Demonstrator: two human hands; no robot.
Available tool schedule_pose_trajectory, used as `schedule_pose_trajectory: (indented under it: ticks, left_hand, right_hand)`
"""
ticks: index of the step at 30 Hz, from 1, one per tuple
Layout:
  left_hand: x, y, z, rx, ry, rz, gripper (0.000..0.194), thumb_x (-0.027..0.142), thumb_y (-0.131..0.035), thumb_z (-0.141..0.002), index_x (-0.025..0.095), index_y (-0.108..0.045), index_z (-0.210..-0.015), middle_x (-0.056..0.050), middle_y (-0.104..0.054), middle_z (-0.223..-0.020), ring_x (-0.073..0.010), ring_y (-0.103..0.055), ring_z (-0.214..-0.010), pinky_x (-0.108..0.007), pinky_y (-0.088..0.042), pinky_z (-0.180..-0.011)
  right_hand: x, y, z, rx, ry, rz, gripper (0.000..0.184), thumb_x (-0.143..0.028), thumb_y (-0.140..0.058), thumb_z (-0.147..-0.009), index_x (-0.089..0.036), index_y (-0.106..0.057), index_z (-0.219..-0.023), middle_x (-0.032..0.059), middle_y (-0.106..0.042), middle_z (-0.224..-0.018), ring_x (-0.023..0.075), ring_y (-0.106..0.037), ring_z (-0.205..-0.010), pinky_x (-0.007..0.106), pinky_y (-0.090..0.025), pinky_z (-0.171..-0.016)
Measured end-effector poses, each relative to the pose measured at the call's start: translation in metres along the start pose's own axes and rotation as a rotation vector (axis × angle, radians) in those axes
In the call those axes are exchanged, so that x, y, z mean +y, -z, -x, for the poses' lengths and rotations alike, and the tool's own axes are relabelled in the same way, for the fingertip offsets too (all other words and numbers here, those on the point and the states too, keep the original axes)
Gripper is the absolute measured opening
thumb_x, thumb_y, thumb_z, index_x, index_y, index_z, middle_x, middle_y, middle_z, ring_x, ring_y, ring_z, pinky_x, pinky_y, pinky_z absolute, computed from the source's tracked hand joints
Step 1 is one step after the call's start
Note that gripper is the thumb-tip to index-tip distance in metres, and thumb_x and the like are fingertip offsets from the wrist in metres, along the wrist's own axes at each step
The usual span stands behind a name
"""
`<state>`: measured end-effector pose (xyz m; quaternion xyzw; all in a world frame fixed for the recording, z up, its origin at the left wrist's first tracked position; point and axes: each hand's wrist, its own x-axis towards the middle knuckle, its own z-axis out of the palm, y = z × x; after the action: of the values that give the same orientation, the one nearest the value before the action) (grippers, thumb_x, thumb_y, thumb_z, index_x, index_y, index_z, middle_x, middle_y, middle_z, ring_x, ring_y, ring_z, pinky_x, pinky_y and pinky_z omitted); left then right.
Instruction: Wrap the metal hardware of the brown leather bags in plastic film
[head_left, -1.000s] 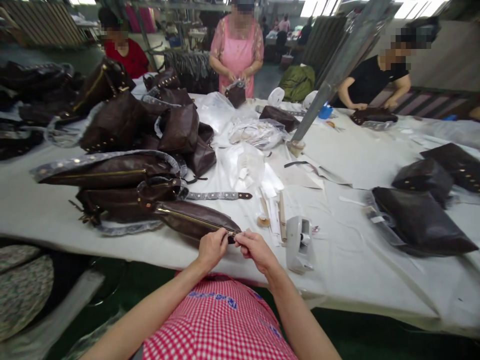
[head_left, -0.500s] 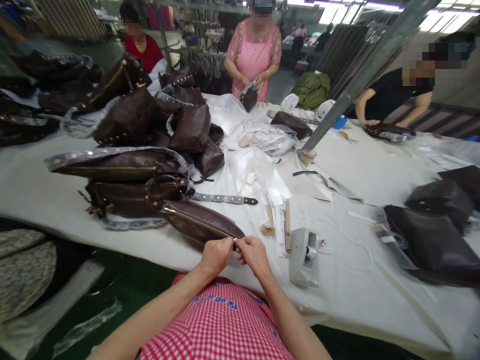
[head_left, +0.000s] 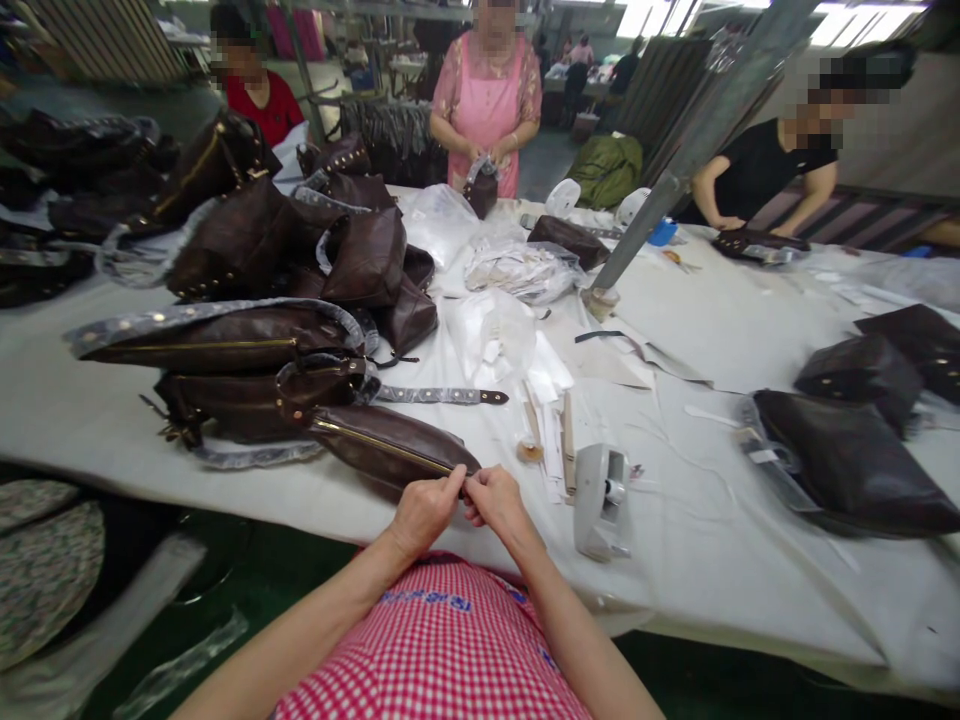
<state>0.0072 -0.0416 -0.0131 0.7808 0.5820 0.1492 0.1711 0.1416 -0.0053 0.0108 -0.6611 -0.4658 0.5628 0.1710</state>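
Blue lettering (head_left: 427, 600) runs across the chest of the person's red-and-white checked garment (head_left: 427, 665), too small and blurred to read; a white tag (head_left: 764, 457) on the dark bag (head_left: 847, 465) lying at the right is likewise illegible. The zipped bag (head_left: 382, 445), dark brown with a gold zip, lies at the near edge of the bench (head_left: 705, 560), in front of the person. Both hands meet at its right end: the left hand's (head_left: 426, 515) grip is clamped on the bag beside the zip, and the right hand's (head_left: 496, 500) grip is pinched on the same tip, the fingers hiding that end. Close on the left, two more bags (head_left: 217, 340) crowd against it, a studded strap (head_left: 435, 396) reaching out behind. To the right stand a pale tape dispenser (head_left: 602, 505), paper strips (head_left: 555, 450) and a small brown roll (head_left: 529, 451). Farther back, clear plastic (head_left: 491, 335) and a slanting metal post (head_left: 667, 190) stand between the person and the co-workers opposite.
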Motion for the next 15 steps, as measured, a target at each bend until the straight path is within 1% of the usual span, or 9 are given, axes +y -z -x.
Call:
schedule_pose_trajectory:
  ticks: [3,5,8,10,12,14,15]
  left_hand:
    - [0.003,0.004,-0.002,-0.019,0.038,0.016,0.020,0.018,-0.041,-0.089,0.018,-0.061,-0.087,-0.007,-0.068,-0.076,-0.0167,-0.061,-0.066,-0.024,-0.040,-0.061]
    - [0.006,0.009,-0.004,-0.016,0.118,0.043,0.020,0.020,-0.042,-0.089,0.018,-0.061,-0.084,-0.006,-0.068,-0.075,-0.0169,-0.061,-0.066,-0.024,-0.038,-0.061]
    - [0.009,0.017,-0.011,-0.007,0.247,0.138,0.015,0.021,-0.047,-0.086,0.020,-0.062,-0.084,-0.003,-0.066,-0.072,-0.0161,-0.059,-0.066,-0.024,-0.036,-0.060]
    - [0.009,0.022,-0.016,-0.005,0.319,0.292,0.012,0.018,-0.050,-0.080,0.019,-0.062,-0.077,-0.001,-0.063,-0.066,-0.0146,-0.056,-0.063,-0.023,-0.035,-0.059]
    - [0.008,0.024,-0.020,-0.029,0.420,0.530,0.010,0.016,-0.052,-0.076,0.018,-0.059,-0.070,0.001,-0.058,-0.058,-0.0125,-0.051,-0.057,-0.022,-0.034,-0.056]
    - [0.008,0.023,-0.024,-0.083,0.526,0.725,0.011,0.016,-0.052,-0.074,0.017,-0.056,-0.064,0.004,-0.051,-0.050,-0.0100,-0.044,-0.048,-0.021,-0.030,-0.049]
    - [0.007,0.022,-0.025,-0.117,0.567,0.783,0.013,0.017,-0.051,-0.075,0.017,-0.054,-0.062,0.005,-0.047,-0.046,-0.0087,-0.040,-0.043,-0.021,-0.027,-0.045]
  right_hand:
    - [0.003,0.001,-0.002,-0.018,-0.011,-0.015,0.025,-0.021,-0.056,-0.078,-0.018,-0.053,-0.054,-0.0038,-0.054,-0.036,0.0089,-0.051,-0.030,0.016,-0.041,-0.032]
    - [0.006,0.001,-0.003,-0.036,-0.025,-0.035,0.023,-0.023,-0.057,-0.080,-0.017,-0.055,-0.058,-0.0035,-0.055,-0.039,0.0090,-0.053,-0.032,0.016,-0.042,-0.033]
    - [0.010,0.002,-0.003,-0.028,-0.034,-0.072,0.012,-0.020,-0.058,-0.080,-0.017,-0.054,-0.069,-0.0038,-0.060,-0.047,0.0086,-0.056,-0.036,0.015,-0.044,-0.035]
    - [0.011,0.001,0.000,0.006,-0.023,-0.086,0.010,-0.017,-0.059,-0.079,-0.019,-0.051,-0.075,-0.0048,-0.062,-0.053,0.0083,-0.057,-0.037,0.015,-0.044,-0.034]
    - [0.011,0.000,0.004,0.046,-0.005,-0.086,0.016,-0.016,-0.061,-0.077,-0.020,-0.046,-0.077,-0.0059,-0.063,-0.055,0.0088,-0.057,-0.037,0.015,-0.042,-0.033]
    - [0.012,-0.002,0.007,0.094,0.026,-0.038,0.020,-0.017,-0.063,-0.075,-0.022,-0.044,-0.077,-0.0059,-0.062,-0.055,0.0097,-0.057,-0.037,0.015,-0.040,-0.032]
    - [0.013,-0.003,0.008,0.117,0.048,-0.002,0.020,-0.018,-0.064,-0.075,-0.022,-0.044,-0.077,-0.0055,-0.062,-0.055,0.0100,-0.057,-0.037,0.015,-0.039,-0.031]
